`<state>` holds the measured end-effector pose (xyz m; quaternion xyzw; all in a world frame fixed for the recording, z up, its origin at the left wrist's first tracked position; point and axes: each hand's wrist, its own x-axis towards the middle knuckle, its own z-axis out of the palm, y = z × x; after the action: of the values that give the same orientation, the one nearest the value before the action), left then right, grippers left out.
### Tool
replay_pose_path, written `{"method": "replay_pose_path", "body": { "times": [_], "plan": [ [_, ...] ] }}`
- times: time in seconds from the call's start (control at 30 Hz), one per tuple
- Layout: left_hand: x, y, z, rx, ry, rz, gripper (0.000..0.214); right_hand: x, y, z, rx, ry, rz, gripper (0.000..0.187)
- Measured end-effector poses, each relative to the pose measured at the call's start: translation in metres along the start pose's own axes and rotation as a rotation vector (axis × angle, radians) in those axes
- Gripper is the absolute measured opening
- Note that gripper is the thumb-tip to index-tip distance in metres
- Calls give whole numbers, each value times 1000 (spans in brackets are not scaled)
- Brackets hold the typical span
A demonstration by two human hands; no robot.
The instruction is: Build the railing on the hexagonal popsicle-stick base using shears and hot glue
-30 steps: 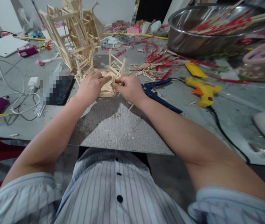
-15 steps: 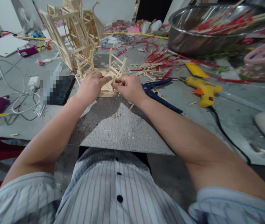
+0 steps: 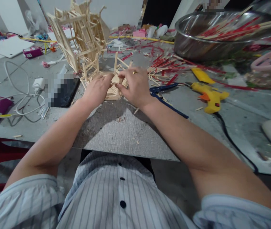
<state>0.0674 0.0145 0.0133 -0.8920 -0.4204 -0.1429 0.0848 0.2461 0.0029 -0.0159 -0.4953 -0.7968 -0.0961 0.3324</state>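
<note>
A small model of pale wooden sticks rests on the table, with a layered flat base and upright stick frames at its left and right. My left hand is over the left part of the base, its fingers bent together and their tips by the middle. Facing it, my right hand, with a ring on one finger, curls its thumb and forefinger close to the left fingertips. Any small piece between the fingertips is too hidden to name. Behind the model stands a larger stick structure.
Right of my hands lie blue-handled pliers and a yellow glue gun with a black cord. Red-wrapped sticks lie behind them, near a metal basin. At left are a phone, white cable and charger.
My right hand has lifted and turned slightly, its forefinger rising away from the base. The left fingers have curled in more. The whole view has shifted a little.
</note>
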Motion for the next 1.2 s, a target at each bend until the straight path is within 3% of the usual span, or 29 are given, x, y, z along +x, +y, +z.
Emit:
{"method": "replay_pose_path", "body": {
  "times": [0.27, 0.4, 0.47, 0.57, 0.63, 0.7, 0.8, 0.93, 1.2],
  "plan": [
    [0, -5, 8, -59, 88, 5, 45, 6, 0, -3, -47, -89, -53, 32],
    [-1, 1, 2, -34, 42, 11, 42, 8, -3, -3, -81, -95, -85, 33],
    [-4, 0, -5, -50, 88, 38, 39, 7, -3, -3, -81, -75, -87, 33],
    [-13, -15, -14, -107, 211, 47, 39, 5, -1, -1, -77, -45, -86, 31],
    [-19, -33, -15, -206, 231, 14, 51, 4, 0, 0, -72, -35, -90, 29],
    [-24, -52, -11, -363, 188, -21, 56, 3, 2, 1, -69, -35, -89, 27],
    [-26, -69, -3, -553, 43, -52, 45, 2, 3, 1, -65, -50, -78, 26],
    [-24, -63, -4, -709, -79, -154, 25, 2, 3, -2, -70, -72, -71, 25],
    [-21, -51, -10, -799, -95, -257, 12, 1, 3, -3, -95, -66, -93, 22]
  ]
}}
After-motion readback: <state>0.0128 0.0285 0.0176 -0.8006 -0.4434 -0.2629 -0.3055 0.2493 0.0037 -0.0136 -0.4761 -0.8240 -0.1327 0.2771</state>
